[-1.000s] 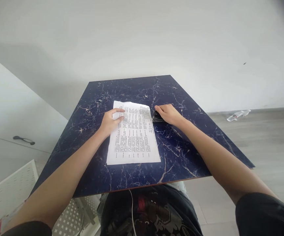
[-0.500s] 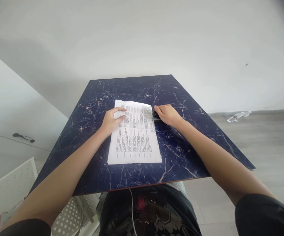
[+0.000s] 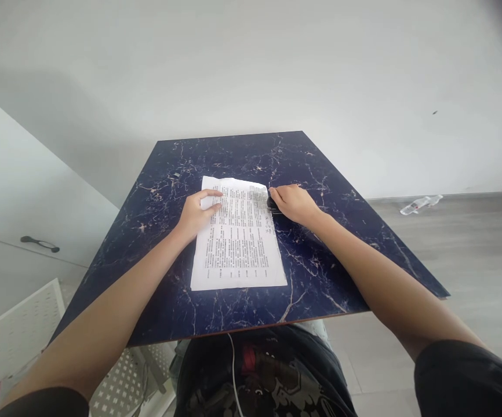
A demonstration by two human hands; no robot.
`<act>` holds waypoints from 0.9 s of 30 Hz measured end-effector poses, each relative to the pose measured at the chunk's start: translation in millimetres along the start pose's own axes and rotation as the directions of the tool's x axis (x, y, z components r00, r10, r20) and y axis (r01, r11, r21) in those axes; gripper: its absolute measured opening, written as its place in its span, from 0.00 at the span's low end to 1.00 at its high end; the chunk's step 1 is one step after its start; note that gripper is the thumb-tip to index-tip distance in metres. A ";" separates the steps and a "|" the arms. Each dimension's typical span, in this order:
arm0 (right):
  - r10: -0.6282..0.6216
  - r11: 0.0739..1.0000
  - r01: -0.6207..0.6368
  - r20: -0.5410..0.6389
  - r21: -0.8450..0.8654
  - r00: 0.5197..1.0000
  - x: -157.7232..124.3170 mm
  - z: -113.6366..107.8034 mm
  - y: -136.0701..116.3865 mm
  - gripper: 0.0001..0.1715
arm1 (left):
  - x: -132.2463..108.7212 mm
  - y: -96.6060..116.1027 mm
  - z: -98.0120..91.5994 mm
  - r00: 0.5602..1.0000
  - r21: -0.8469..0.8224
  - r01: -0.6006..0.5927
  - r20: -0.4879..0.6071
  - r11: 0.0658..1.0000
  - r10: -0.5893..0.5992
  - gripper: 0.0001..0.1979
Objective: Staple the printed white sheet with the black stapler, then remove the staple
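Observation:
A stack of printed paper sheets [image 3: 237, 243] lies on the dark blue marbled table, covered in lines of text, with some handwriting near its right edge. My left hand [image 3: 196, 214] rests on the left side of the sheets, its thumb and forefinger stretched out and apart. At the upper right edge of the paper, my right hand [image 3: 293, 202] is closed over a black stapler [image 3: 272, 205]. The front end of the stapler meets the paper's edge; most of its body is hidden under the hand.
The table [image 3: 233, 313] stands against a white wall. To the left is a white cabinet door with a dark handle [image 3: 40, 244]. Below it stands a white perforated rack [image 3: 118, 382]. A clear plastic wrapper [image 3: 420, 204] lies on the floor at the right.
My right hand has shifted slightly left with the stapler, whose front end sits a little closer over the paper's edge. My left hand and the sheets stay in place.

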State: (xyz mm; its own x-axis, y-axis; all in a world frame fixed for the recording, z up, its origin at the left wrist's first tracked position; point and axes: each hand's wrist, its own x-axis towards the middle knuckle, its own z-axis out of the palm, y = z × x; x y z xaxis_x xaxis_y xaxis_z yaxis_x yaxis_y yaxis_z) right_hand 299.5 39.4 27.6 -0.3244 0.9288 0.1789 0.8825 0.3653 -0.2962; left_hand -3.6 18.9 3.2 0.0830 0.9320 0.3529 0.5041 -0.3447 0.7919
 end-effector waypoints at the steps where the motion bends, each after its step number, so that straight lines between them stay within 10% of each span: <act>1: -0.005 1.000 0.004 -0.002 -0.005 1.000 -0.1 -0.2 -0.4 0.31 | 0.0 -0.8 0.2 1.000 -0.002 -0.002 -0.001 1.000 0.002 0.13; 27: 0.017 0.990 -0.011 0.039 -0.141 0.999 1.1 -0.4 -6.8 0.33 | 0.0 0.2 1.1 1.000 -0.003 0.007 0.010 1.000 -0.007 0.13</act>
State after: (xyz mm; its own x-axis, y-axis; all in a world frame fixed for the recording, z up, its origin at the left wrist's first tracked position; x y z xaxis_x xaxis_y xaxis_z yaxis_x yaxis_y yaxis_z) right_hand 293.4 37.9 30.3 -0.3229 0.9365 0.1368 0.9251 0.3428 -0.1634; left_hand -2.6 19.0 2.8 0.0883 0.9355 0.3421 0.5022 -0.3385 0.7958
